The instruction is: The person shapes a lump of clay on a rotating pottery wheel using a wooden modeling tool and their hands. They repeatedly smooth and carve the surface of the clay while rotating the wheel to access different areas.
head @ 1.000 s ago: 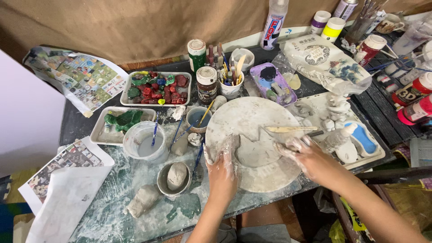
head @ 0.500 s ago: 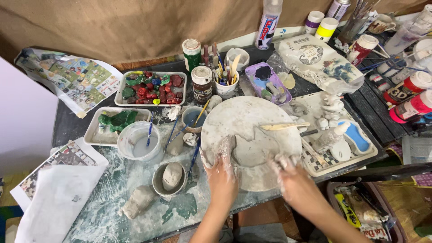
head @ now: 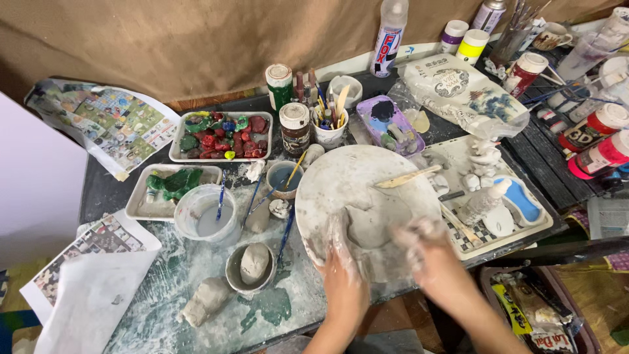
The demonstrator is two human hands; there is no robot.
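A round clay-smeared board (head: 341, 180) lies in the middle of the table with a flat piece of grey clay (head: 373, 219) on it. My left hand (head: 342, 265) rests flat on the board's near edge, fingers spread beside the clay. My right hand (head: 422, 246), coated in clay and blurred, presses at the clay's right side. A wooden modelling stick (head: 407, 177) lies across the board's far right part.
A small bowl with a clay lump (head: 252, 265), a loose clay lump (head: 206, 301) and a water cup (head: 203, 213) sit left. Trays of painted stones (head: 219, 134), paint jars (head: 295, 124), brushes and a white tray with figures (head: 488, 196) crowd the back and right.
My right hand has drawn back from the stick's end down to the near right of the clay. My left hand has stayed on the board's near edge. The view has shifted slightly.
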